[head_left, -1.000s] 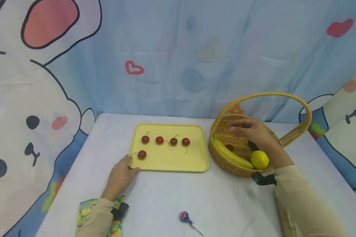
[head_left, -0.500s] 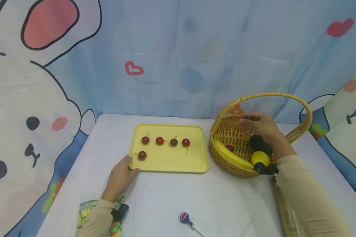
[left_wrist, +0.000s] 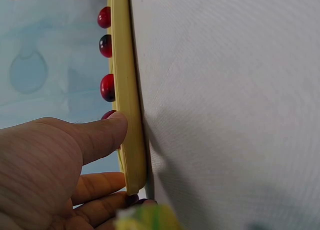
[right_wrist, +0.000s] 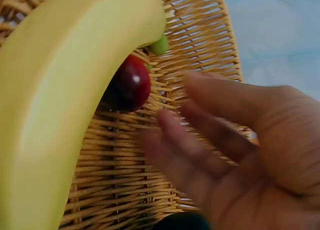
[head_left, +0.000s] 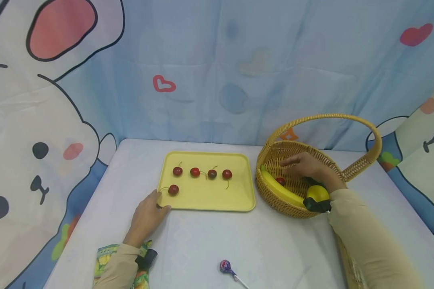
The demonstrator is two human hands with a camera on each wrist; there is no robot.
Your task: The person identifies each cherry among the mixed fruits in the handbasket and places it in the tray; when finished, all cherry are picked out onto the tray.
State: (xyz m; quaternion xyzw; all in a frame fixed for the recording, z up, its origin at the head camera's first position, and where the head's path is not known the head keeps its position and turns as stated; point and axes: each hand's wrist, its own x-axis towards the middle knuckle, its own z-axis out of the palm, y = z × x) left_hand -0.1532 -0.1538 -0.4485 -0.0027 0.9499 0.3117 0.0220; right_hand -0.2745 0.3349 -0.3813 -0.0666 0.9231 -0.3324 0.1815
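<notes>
My left hand [head_left: 146, 216] grips the near-left corner of a yellow tray [head_left: 209, 196], its thumb [left_wrist: 107, 135] against the rim in the left wrist view. Several dark red cherries with stems lie on the tray, one cherry [head_left: 173, 190] close to that hand. Inside a wicker basket [head_left: 273, 202] on the right, my right hand [head_left: 307, 166] hovers with fingers spread and nothing between them. Just beyond its fingertips a single cherry [right_wrist: 132, 84] rests against a banana [right_wrist: 55, 99]. A lemon [head_left: 317, 193] sits below the right wrist. A dark green fruit [head_left: 312, 181] is mostly hidden by that hand.
The basket's tall handle [head_left: 322, 116] arches above the right hand. A lollipop [head_left: 226, 267] lies on the white table near the front. Under the left forearm is a colourful packet [head_left: 105, 257]. A patterned curtain [head_left: 217, 80] hangs behind the table.
My right hand first drew back to the right, uncovering the dark green fruit, then came down and leftward deeper into the basket towards the cherry. The left hand stays on the tray.
</notes>
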